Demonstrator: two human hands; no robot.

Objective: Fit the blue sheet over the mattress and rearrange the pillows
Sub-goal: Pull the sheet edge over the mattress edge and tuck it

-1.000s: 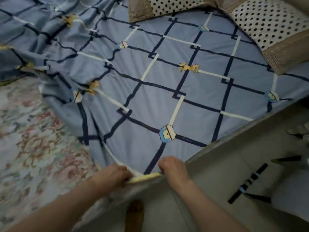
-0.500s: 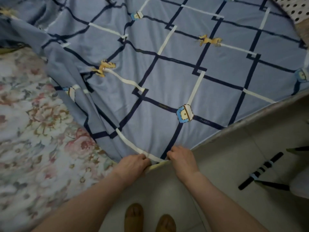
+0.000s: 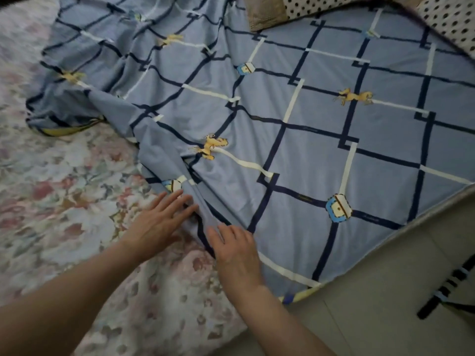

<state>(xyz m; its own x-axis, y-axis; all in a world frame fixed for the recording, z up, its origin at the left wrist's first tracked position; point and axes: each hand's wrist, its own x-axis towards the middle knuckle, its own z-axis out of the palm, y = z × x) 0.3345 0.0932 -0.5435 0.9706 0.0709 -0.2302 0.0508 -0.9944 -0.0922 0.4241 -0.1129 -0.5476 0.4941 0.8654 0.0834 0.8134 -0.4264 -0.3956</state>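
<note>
The blue sheet (image 3: 321,140), checked with dark and cream lines, covers the right part of the floral mattress (image 3: 59,201). Its left side lies bunched in folds. The sheet's yellow-edged corner sits over the mattress corner at the bottom. My left hand (image 3: 159,222) rests flat, fingers spread, at a fold of the sheet's loose edge. My right hand (image 3: 236,255) lies palm down on the sheet just right of that fold. Neither hand grips fabric. Two polka-dot pillows (image 3: 316,3) (image 3: 452,19) lie at the top right.
A grey tiled floor (image 3: 372,312) runs along the bed's right side. A dark striped object (image 3: 447,286) lies on the floor at the lower right. The left half of the mattress shows bare floral fabric.
Both hands have let go of the sheet's corner edge and moved up onto the bed, now lying flat at the fold. The view has shifted up and left.
</note>
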